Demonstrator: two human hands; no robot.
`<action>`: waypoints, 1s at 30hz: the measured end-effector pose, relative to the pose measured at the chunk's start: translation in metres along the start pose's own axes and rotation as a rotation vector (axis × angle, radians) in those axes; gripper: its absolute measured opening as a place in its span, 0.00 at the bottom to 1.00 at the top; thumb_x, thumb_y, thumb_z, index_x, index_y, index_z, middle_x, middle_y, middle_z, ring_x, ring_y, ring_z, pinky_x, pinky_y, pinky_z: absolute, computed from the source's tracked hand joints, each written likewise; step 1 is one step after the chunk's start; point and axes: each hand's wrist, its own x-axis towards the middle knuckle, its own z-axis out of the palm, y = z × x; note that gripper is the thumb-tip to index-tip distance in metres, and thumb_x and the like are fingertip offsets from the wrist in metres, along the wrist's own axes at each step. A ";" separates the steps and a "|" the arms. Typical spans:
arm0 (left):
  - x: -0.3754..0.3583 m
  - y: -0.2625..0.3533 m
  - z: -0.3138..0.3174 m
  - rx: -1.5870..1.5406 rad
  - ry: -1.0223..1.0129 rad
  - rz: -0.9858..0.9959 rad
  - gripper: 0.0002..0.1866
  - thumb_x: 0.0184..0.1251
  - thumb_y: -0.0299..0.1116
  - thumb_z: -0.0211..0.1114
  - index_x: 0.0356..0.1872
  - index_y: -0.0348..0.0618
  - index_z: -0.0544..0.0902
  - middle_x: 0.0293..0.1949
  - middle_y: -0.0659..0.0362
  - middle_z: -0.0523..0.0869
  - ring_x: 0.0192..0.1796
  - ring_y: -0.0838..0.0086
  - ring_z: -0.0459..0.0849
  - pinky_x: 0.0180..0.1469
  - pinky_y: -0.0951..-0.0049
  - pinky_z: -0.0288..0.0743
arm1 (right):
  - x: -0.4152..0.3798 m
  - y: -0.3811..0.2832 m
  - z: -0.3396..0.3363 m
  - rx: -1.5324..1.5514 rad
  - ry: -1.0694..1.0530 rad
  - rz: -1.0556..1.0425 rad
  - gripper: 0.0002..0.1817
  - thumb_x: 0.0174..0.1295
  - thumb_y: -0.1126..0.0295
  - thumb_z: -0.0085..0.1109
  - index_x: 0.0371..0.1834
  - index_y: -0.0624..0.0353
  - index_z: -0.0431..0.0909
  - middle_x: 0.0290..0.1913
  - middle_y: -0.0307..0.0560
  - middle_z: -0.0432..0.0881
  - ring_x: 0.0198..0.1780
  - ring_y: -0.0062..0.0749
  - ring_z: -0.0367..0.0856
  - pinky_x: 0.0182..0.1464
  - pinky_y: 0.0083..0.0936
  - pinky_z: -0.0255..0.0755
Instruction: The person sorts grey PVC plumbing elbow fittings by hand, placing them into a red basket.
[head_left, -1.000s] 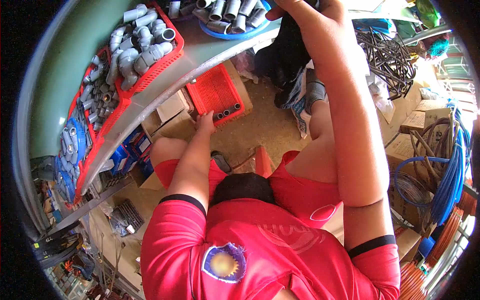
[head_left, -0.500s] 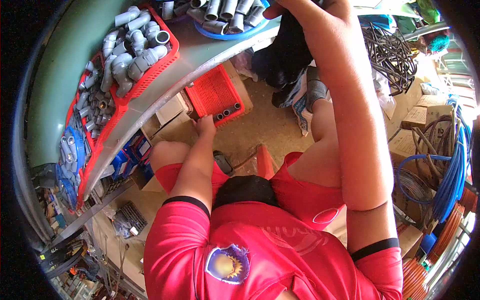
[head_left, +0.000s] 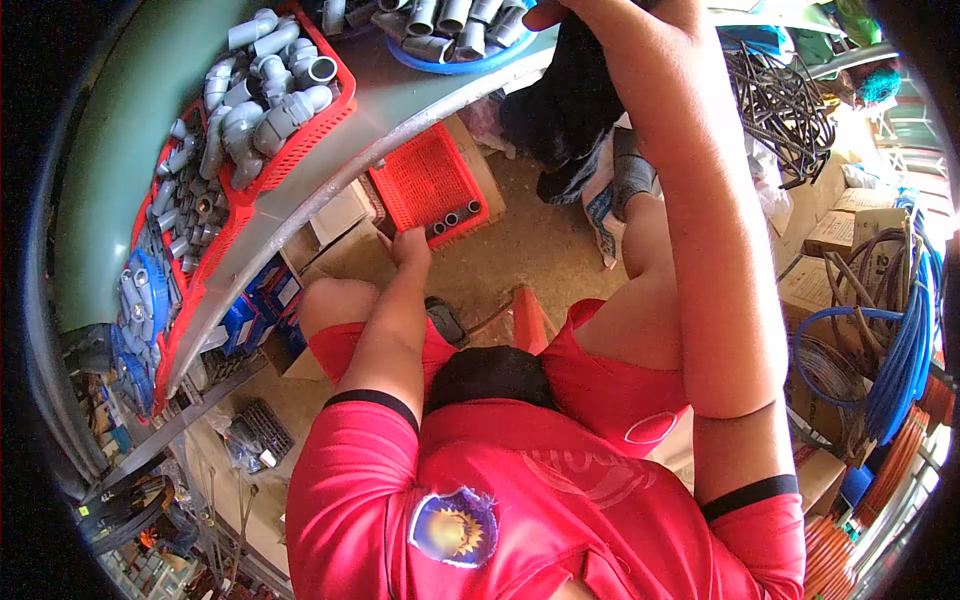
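Observation:
My left hand [head_left: 409,246] reaches down between my knees and the bench to the near corner of a red plastic basket [head_left: 425,185]. Its fingers appear bent over the rim, with the thumb apart on the left. Several short grey pipe fittings [head_left: 450,219] lie along the basket's right end. My right hand [head_left: 650,25] is raised at the top edge of the view, partly cut off, its thumb pointing left near a blue basin [head_left: 465,67] of grey fittings. The rest of its fingers are out of sight, so what they hold, if anything, is hidden.
Red baskets [head_left: 300,135] heaped with grey pipe elbows stand on the green bench at left. Cardboard sits under the floor basket. A black bag or cloth [head_left: 565,100] hangs ahead. Coiled blue hose [head_left: 900,350], black metal rods [head_left: 785,110] and cartons [head_left: 835,235] crowd the right side.
Very little differs. The view has shifted slightly, and my left hand stays at the basket's corner with its thumb a little more spread. My right arm stays raised.

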 end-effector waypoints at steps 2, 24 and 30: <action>-0.005 -0.001 -0.006 0.070 -0.050 0.107 0.16 0.76 0.39 0.48 0.40 0.56 0.88 0.47 0.55 0.89 0.58 0.61 0.85 0.81 0.39 0.39 | -0.004 -0.010 0.003 -0.040 0.024 0.048 0.16 0.68 0.61 0.65 0.44 0.66 0.83 0.31 0.41 0.86 0.31 0.19 0.79 0.34 0.18 0.71; -0.024 0.013 -0.058 -0.004 -0.292 0.080 0.28 0.63 0.40 0.70 0.66 0.59 0.77 0.66 0.56 0.81 0.71 0.58 0.75 0.79 0.39 0.47 | -0.002 -0.003 -0.001 -0.073 -0.039 0.001 0.18 0.67 0.58 0.65 0.43 0.66 0.83 0.31 0.41 0.86 0.29 0.19 0.79 0.31 0.19 0.72; 0.036 -0.026 -0.062 -0.586 -0.411 0.322 0.53 0.46 0.35 0.82 0.77 0.45 0.64 0.70 0.44 0.75 0.71 0.57 0.76 0.71 0.61 0.70 | -0.006 -0.011 0.002 0.025 -0.051 -0.043 0.15 0.69 0.61 0.63 0.44 0.66 0.81 0.30 0.43 0.85 0.28 0.20 0.80 0.31 0.18 0.73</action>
